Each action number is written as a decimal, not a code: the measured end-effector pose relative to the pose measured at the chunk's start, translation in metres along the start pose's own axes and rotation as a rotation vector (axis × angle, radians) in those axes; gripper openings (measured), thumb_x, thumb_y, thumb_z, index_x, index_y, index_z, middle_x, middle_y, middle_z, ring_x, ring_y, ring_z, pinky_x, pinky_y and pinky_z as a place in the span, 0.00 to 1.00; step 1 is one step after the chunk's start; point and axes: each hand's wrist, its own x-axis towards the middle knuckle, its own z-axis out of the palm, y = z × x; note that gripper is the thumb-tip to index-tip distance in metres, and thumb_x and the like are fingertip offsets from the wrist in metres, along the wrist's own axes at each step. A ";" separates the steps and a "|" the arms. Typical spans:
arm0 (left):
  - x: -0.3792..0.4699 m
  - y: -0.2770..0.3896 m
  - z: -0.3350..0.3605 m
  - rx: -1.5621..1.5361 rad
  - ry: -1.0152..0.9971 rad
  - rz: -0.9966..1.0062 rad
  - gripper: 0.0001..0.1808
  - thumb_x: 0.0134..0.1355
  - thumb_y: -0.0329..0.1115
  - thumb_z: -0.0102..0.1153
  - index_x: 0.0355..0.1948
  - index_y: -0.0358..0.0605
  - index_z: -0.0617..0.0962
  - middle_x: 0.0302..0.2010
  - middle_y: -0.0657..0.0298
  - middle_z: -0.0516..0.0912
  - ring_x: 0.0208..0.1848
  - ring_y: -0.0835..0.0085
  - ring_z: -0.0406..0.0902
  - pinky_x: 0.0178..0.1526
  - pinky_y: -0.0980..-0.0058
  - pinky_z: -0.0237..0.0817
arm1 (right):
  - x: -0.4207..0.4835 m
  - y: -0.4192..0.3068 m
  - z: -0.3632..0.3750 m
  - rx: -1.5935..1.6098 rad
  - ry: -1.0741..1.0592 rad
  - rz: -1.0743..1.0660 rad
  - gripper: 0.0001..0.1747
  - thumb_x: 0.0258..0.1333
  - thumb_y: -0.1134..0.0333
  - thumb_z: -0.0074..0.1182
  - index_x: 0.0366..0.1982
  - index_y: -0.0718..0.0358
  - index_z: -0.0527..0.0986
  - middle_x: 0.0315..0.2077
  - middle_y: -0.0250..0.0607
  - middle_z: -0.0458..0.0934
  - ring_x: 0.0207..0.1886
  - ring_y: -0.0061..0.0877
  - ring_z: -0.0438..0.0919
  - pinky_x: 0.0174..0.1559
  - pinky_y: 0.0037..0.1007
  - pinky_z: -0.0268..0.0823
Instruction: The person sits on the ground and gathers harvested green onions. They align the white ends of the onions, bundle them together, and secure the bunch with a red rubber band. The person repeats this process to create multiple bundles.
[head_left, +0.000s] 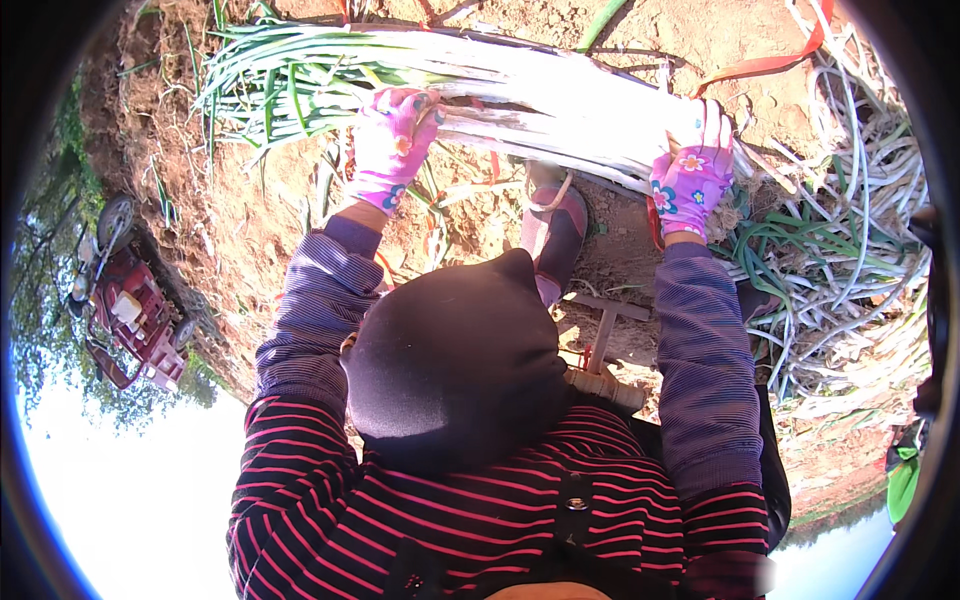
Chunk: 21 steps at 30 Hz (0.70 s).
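A long bundle of green onions (525, 82) lies across the ground before me, green tops at the left, white stalks towards the right, part of it washed out by glare. My left hand (396, 146), in a pink flowered glove, holds the near edge of the bundle where the green tops meet the pale stalks. My right hand (694, 169), gloved alike, is closed over the bundle's white right end; some fingertips are hidden. A red strip (655, 221) hangs beside the right wrist.
Loose green onions (840, 277) are heaped at the right. An orange-red ribbon (772, 67) lies on the soil at the upper right. A shoe (556, 225) stands just below the bundle. A red motor tricycle (135, 307) is parked at the far left.
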 end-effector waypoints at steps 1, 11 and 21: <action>-0.004 0.001 -0.004 0.046 -0.010 0.072 0.12 0.51 0.38 0.61 0.38 0.50 0.80 0.34 0.64 0.79 0.40 0.62 0.75 0.42 0.64 0.66 | 0.000 0.000 -0.001 0.010 0.033 -0.034 0.32 0.37 0.65 0.57 0.51 0.62 0.72 0.62 0.45 0.58 0.65 0.41 0.54 0.66 0.39 0.48; 0.002 -0.006 0.022 0.320 -0.267 0.112 0.08 0.55 0.40 0.55 0.36 0.57 0.78 0.34 0.67 0.77 0.41 0.60 0.75 0.40 0.62 0.69 | -0.001 0.000 0.002 0.067 0.111 -0.056 0.33 0.41 0.61 0.60 0.53 0.63 0.69 0.61 0.48 0.58 0.64 0.43 0.56 0.65 0.40 0.49; 0.006 0.003 0.041 0.439 -0.411 -0.034 0.15 0.52 0.37 0.55 0.42 0.55 0.76 0.43 0.65 0.74 0.48 0.61 0.70 0.51 0.59 0.61 | 0.000 0.000 0.002 0.086 0.123 -0.059 0.27 0.39 0.63 0.57 0.47 0.62 0.74 0.62 0.46 0.58 0.64 0.43 0.55 0.65 0.41 0.49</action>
